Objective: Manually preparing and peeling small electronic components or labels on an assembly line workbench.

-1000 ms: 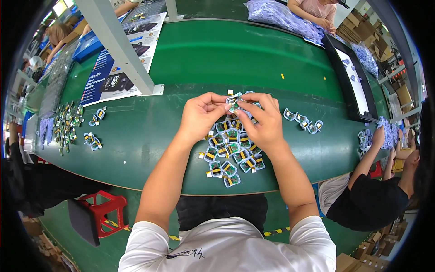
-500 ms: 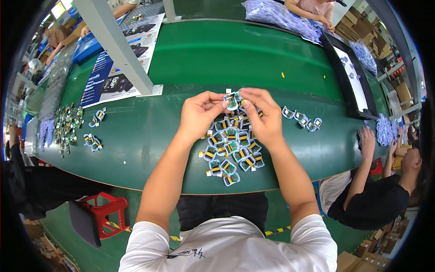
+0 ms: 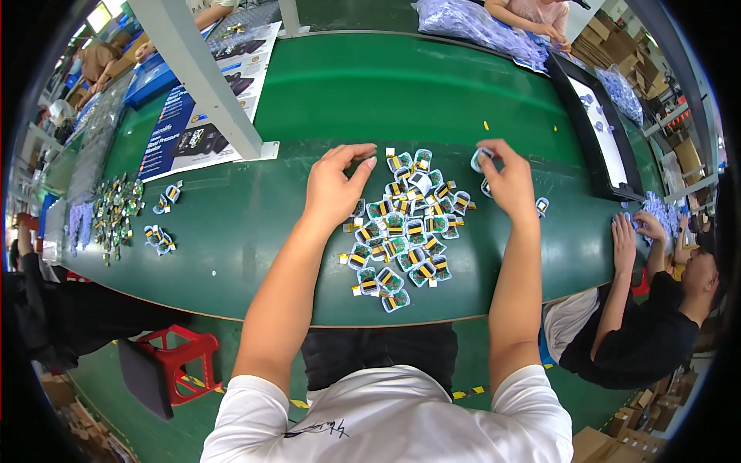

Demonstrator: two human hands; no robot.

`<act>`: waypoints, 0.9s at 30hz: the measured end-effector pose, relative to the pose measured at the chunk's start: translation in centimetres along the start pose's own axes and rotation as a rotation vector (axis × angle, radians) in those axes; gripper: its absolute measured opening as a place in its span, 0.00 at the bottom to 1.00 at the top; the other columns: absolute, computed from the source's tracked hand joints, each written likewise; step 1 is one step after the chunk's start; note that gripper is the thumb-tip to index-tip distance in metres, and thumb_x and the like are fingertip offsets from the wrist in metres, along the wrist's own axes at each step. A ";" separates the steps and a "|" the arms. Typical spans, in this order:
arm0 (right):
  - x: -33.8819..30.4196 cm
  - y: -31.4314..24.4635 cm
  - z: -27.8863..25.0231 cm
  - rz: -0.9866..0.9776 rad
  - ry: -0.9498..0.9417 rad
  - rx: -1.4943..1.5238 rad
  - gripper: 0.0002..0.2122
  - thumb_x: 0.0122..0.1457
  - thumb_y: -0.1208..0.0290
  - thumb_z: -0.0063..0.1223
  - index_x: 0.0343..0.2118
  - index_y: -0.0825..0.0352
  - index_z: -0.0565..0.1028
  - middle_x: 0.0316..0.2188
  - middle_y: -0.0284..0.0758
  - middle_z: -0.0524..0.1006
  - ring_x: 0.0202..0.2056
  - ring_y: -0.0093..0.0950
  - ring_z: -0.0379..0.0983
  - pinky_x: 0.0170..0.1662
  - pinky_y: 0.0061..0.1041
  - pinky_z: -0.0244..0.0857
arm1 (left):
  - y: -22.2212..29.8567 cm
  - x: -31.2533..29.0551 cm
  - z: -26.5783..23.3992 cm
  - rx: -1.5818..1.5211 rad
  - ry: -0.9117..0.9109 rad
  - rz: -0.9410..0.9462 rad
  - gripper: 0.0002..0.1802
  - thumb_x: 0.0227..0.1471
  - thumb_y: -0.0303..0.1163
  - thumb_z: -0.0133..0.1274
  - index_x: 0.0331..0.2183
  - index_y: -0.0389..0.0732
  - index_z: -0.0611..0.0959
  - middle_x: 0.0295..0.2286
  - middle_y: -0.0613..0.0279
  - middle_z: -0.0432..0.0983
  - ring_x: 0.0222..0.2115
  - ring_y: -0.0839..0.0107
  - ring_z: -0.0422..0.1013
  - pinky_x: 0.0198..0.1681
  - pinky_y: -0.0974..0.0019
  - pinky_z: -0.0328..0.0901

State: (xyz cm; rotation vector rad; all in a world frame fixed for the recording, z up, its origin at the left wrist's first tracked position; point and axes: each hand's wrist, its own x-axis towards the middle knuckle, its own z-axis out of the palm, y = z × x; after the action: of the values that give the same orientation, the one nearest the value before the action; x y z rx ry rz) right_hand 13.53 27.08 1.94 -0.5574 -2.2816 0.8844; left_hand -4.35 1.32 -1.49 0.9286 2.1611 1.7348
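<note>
A pile of small pale plastic casings (image 3: 395,224), most with a green circuit board and a black and yellow part inside, lies on the dark green table before me. My left hand (image 3: 338,182) hovers at the pile's upper left, thumb and fingers apart, holding nothing. Right of the pile, my right hand (image 3: 507,182) pinches a small pale casing (image 3: 482,160) between thumb and fingers. Beneath that hand another casing (image 3: 486,188) is partly covered. One more casing (image 3: 542,206) shows beside the wrist.
At left lie loose circuit boards (image 3: 116,216) and a few casings (image 3: 159,239). A metal post (image 3: 197,77) stands by a printed sheet (image 3: 193,147). A black tray (image 3: 594,139) sits at right, near a co-worker's hand (image 3: 624,241). A green belt (image 3: 370,92) runs behind.
My hands have separated. The right one has carried a casing from above the pile to the right-hand group; the left has drawn back slightly left and let go.
</note>
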 end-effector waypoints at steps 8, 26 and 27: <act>-0.6 1.7 -2.7 0.065 -0.367 -0.342 0.11 0.52 0.75 0.61 0.39 0.66 0.86 0.34 0.42 0.83 0.37 0.39 0.79 0.45 0.35 0.72 | -1.5 1.3 2.0 0.435 -0.187 0.359 0.24 0.64 0.29 0.52 0.61 0.48 0.77 0.58 0.56 0.75 0.65 0.50 0.63 0.71 0.41 0.50; -1.6 -2.8 3.2 -0.298 -0.128 -0.304 0.08 0.61 0.73 0.58 0.41 0.66 0.83 0.44 0.39 0.83 0.51 0.40 0.76 0.66 0.45 0.58 | 0.3 0.2 -0.8 0.600 -0.221 0.351 0.16 0.57 0.25 0.54 0.46 0.45 0.87 0.40 0.59 0.78 0.51 0.56 0.71 0.70 0.40 0.49; -1.7 -2.6 3.2 -0.290 -0.133 -0.296 0.08 0.61 0.73 0.58 0.41 0.66 0.83 0.44 0.38 0.82 0.52 0.40 0.75 0.67 0.47 0.56 | 0.4 0.1 -1.3 0.580 -0.244 0.300 0.16 0.57 0.24 0.53 0.45 0.45 0.88 0.41 0.58 0.78 0.52 0.55 0.71 0.70 0.39 0.50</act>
State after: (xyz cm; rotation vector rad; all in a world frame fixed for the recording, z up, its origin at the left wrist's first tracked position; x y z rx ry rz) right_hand 12.13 22.91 1.23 -0.2844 -2.5516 0.4574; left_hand -4.97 0.34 -0.73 1.5765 2.4885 1.0086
